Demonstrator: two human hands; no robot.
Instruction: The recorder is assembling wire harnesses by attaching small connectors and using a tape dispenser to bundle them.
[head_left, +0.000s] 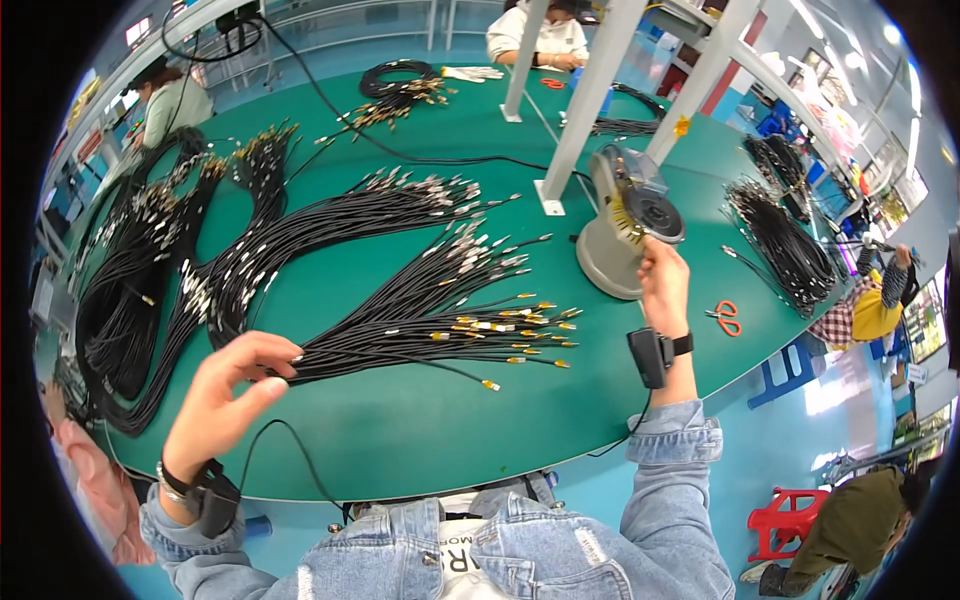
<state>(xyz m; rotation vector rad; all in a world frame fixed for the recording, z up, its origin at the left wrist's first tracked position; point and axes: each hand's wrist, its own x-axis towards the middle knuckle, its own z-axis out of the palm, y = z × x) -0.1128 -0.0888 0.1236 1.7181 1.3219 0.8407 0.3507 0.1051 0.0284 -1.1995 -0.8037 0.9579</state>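
On the green table, a bundle of thin black cables [400, 345] fans out to the right, with yellow-tagged and silver connector ends. My left hand [232, 385] curls its thumb and fingers around black cables at the bundle's left end. At the right stands a grey label dispenser [612, 255] with a dark round wheel [655, 212] and small yellow labels [628, 218] along its edge. My right hand [663, 280] reaches up to this edge, thumb and forefinger pinched on a yellow label; the fingertips partly hide it.
More black cable bundles [330, 225] spread across the left and back, others [785, 250] at the right. Red-handled scissors [728, 318] lie near the right edge. White metal posts [590, 100] rise behind the dispenser. A black cord [450, 160] crosses the table. Several people sit around.
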